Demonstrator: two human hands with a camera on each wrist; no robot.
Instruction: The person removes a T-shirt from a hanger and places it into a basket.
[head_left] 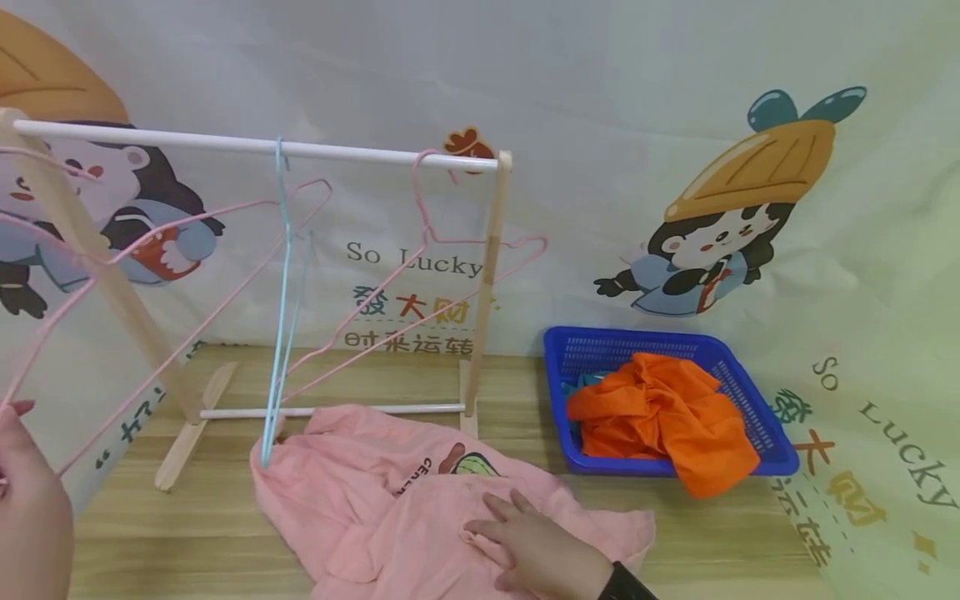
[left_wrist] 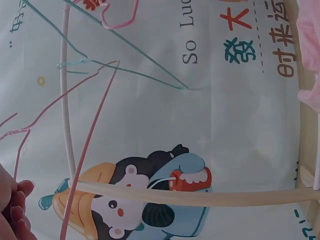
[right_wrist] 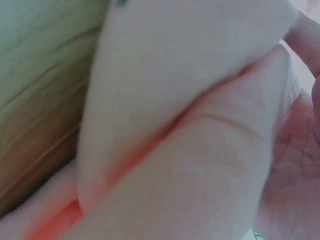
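Note:
At the left edge of the head view, my left hand point(head_left: 30, 500) grips one arm of a pink wire hanger point(head_left: 195, 215). Its curled fingers also show at the lower left of the left wrist view. A pink printed garment point(head_left: 375, 508) lies crumpled on the wooden surface. On top of it rests my right hand point(head_left: 543, 550), its fingers spread over the cloth. Folds of the garment point(right_wrist: 200, 165) fill much of the right wrist view, in front of the palm.
A wooden rack with a white rail point(head_left: 202, 142) stands behind the garment. From the rail hang a light blue hanger point(head_left: 286, 275) and another pink hanger point(head_left: 422, 208). A blue basket point(head_left: 558, 400) at the right holds an orange cloth point(head_left: 660, 408), which droops over its front rim.

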